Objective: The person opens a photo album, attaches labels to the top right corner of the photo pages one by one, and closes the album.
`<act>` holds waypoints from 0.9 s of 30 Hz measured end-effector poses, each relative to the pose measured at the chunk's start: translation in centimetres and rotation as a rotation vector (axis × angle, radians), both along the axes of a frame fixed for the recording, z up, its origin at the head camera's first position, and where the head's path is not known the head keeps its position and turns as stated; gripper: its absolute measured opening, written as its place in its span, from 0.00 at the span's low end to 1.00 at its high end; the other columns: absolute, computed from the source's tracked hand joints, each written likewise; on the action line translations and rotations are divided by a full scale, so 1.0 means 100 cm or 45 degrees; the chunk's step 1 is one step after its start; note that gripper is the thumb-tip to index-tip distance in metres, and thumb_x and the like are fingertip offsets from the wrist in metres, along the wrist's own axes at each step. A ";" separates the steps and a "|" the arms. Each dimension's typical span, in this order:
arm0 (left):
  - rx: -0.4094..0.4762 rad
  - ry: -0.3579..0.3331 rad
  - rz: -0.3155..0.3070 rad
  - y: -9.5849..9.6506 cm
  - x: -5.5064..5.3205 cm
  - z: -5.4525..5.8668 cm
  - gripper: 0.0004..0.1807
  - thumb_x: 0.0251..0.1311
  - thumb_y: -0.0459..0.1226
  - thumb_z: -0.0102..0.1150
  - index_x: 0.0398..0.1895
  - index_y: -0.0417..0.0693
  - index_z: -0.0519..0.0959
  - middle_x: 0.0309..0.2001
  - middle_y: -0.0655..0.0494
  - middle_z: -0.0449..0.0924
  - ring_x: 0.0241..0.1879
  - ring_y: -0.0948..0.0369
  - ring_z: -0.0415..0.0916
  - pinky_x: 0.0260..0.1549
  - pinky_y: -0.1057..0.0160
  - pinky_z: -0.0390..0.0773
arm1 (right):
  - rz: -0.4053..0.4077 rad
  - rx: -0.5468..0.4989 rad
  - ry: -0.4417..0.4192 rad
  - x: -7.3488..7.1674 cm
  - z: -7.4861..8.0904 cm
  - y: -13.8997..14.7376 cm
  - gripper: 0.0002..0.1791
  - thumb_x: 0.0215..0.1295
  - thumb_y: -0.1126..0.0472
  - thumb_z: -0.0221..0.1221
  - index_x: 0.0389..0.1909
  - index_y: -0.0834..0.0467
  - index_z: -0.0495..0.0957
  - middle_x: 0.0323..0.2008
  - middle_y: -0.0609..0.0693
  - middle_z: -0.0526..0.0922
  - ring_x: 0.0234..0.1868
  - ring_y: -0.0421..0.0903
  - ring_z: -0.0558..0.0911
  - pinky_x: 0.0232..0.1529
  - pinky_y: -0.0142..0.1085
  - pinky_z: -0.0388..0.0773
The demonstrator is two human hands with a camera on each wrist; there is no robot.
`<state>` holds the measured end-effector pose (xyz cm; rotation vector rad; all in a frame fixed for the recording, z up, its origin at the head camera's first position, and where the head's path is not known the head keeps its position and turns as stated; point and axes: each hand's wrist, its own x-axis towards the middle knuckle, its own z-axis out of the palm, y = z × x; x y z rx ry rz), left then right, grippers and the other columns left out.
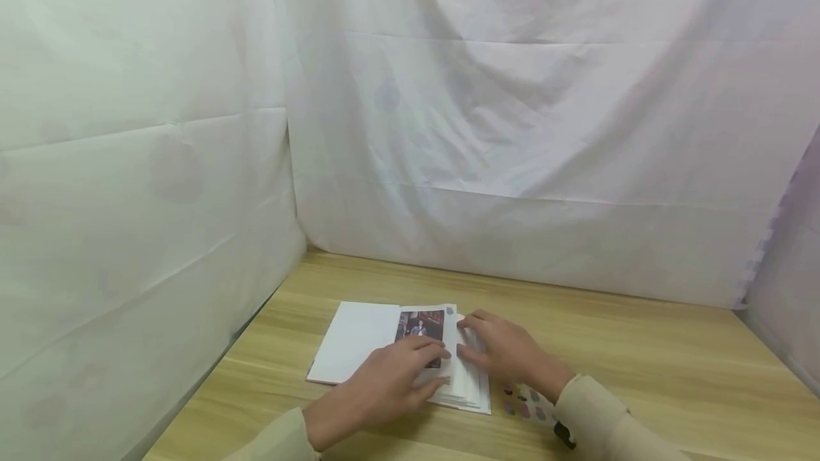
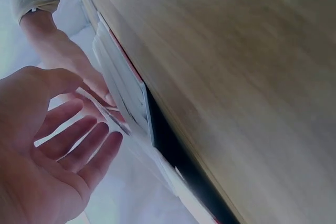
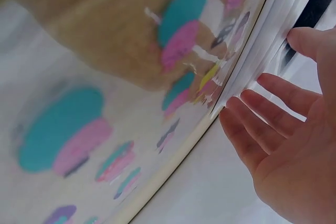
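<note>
A photo album [image 1: 365, 336] lies open on the table, its left side a blank white cover. On its right page a photo [image 1: 419, 322] shows, with a small grey sticker [image 1: 450, 310] at the top corner. My left hand [image 1: 393, 375] is over this page, fingers across the photo's lower part and thumb near the bottom edge. In the left wrist view the top page [image 2: 97, 103] stands raised from the stack by the thumb and fingers. My right hand [image 1: 506, 347] reaches to the right edge of the pages, with fingers spread and fingertips at the stack's side.
A clear sticker sheet [image 1: 528, 403] with colourful stickers lies right of the album, partly under my right forearm. The wooden table [image 1: 640, 354] extends to both sides. White cloth [image 1: 512, 126] hangs behind it and at the sides.
</note>
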<state>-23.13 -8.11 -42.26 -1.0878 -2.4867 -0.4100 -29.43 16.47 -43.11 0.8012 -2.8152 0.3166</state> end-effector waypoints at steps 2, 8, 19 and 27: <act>0.063 0.004 -0.006 -0.003 0.000 0.001 0.18 0.66 0.48 0.64 0.56 0.57 0.80 0.54 0.64 0.83 0.55 0.65 0.80 0.49 0.63 0.83 | 0.000 0.010 -0.001 -0.001 0.000 0.000 0.26 0.66 0.39 0.61 0.59 0.49 0.79 0.58 0.46 0.81 0.58 0.48 0.82 0.55 0.49 0.81; 0.280 -0.114 -0.048 -0.012 0.000 0.009 0.14 0.66 0.38 0.64 0.53 0.53 0.79 0.47 0.60 0.85 0.46 0.67 0.83 0.44 0.67 0.84 | 0.008 -0.009 -0.005 -0.003 -0.002 -0.001 0.28 0.66 0.38 0.61 0.58 0.51 0.80 0.58 0.49 0.82 0.58 0.50 0.82 0.55 0.50 0.81; 0.547 -0.069 -0.006 -0.041 0.005 0.018 0.27 0.60 0.26 0.62 0.63 0.51 0.74 0.50 0.60 0.79 0.47 0.65 0.80 0.37 0.79 0.80 | 0.097 -0.076 -0.007 -0.002 -0.003 -0.003 0.26 0.67 0.43 0.62 0.57 0.57 0.80 0.57 0.55 0.82 0.57 0.55 0.82 0.59 0.52 0.79; 0.538 0.012 0.193 -0.069 0.012 0.022 0.28 0.54 0.22 0.60 0.57 0.53 0.80 0.42 0.56 0.77 0.34 0.66 0.77 0.31 0.77 0.80 | 0.091 -0.070 -0.036 -0.002 -0.003 -0.008 0.26 0.68 0.43 0.62 0.57 0.58 0.80 0.57 0.57 0.82 0.58 0.55 0.82 0.59 0.52 0.79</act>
